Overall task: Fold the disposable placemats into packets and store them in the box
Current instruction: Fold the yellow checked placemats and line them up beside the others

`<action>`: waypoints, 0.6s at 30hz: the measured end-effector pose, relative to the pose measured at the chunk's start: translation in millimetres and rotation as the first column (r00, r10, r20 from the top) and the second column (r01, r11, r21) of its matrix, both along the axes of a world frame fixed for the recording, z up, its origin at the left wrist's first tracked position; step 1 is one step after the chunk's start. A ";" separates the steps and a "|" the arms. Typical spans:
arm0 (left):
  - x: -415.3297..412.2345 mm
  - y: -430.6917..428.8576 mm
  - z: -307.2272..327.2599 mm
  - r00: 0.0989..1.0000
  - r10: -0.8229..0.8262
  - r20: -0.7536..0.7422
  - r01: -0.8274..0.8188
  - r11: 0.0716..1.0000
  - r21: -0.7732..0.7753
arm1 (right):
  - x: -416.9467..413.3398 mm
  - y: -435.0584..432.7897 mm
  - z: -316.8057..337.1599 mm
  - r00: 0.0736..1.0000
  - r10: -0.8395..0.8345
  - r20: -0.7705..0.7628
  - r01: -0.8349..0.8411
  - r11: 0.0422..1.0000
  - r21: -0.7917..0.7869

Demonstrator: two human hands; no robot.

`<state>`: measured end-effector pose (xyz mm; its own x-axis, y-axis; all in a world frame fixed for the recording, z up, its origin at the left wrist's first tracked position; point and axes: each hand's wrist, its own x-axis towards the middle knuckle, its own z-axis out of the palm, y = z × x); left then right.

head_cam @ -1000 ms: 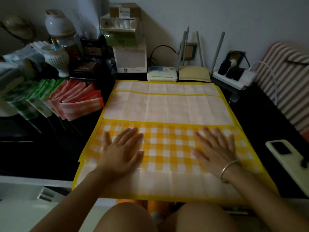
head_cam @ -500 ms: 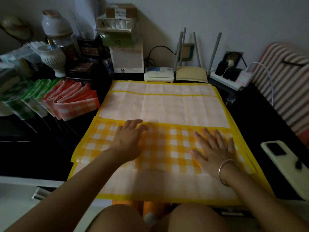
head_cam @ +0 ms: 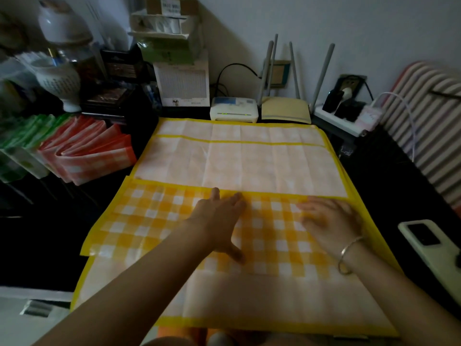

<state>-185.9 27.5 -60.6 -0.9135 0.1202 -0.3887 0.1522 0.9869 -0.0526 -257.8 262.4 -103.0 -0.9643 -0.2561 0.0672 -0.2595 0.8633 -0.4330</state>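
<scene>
Placemat (head_cam: 239, 161), yellow-edged, lies spread flat on the dark table (head_cam: 50, 233) straight in front of me. A checked band (head_cam: 154, 221) is folded across its pale face. My left hand (head_cam: 219, 221) rests flat on that band near the middle, with the fingers straight, their tips at the band's far yellow edge and the thumb out toward me. My right hand (head_cam: 329, 223) lies flat on the band further right, fingers spread (it is blurred, so I can't say more of them), and a bracelet (head_cam: 348, 255) sits on that wrist. Neither hand grips anything. Red packets (head_cam: 92, 156) stand in a row just left of the mat's far corner, with green packets (head_cam: 22, 138) beyond them to the left. A phone (head_cam: 434, 253) lies on the table right of the mat, near my right wrist.
</scene>
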 end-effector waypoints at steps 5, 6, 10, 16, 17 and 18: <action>-1.9 1.3 1.5 1.000 0.002 -0.008 -0.002 1.000 -0.009 | -44.3 -59.1 16.9 0.978 0.113 -0.175 -0.103 0.992 0.066; -1.6 1.1 1.6 1.000 0.000 -0.013 0.000 1.000 -0.013 | -59.0 -75.7 20.1 0.974 0.176 -0.145 -0.159 0.980 0.119; 1.2 0.0 0.8 0.999 -0.009 -0.036 0.008 1.000 -0.021 | -114.9 -136.1 25.7 0.947 0.315 0.062 -0.314 0.871 0.378; -0.6 -0.1 -1.9 0.998 -0.024 -0.064 0.023 1.000 -0.016 | -146.6 -167.2 25.9 0.946 0.292 0.140 -0.321 0.788 0.525; -1.2 -0.1 -1.7 0.997 -0.031 -0.075 0.030 0.999 -0.016 | -147.1 -168.3 28.1 0.950 0.298 0.092 -0.297 0.771 0.564; -0.7 -0.3 -2.0 0.996 -0.037 -0.080 0.036 0.999 -0.017 | -146.7 -169.3 31.0 0.949 0.315 0.033 -0.270 0.750 0.603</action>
<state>-186.6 27.1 -62.6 -0.9370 0.1487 -0.3161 0.1831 0.9797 -0.0818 -404.5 93.2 -72.0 -0.8343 -0.5350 -0.1332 -0.5509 0.8177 0.1669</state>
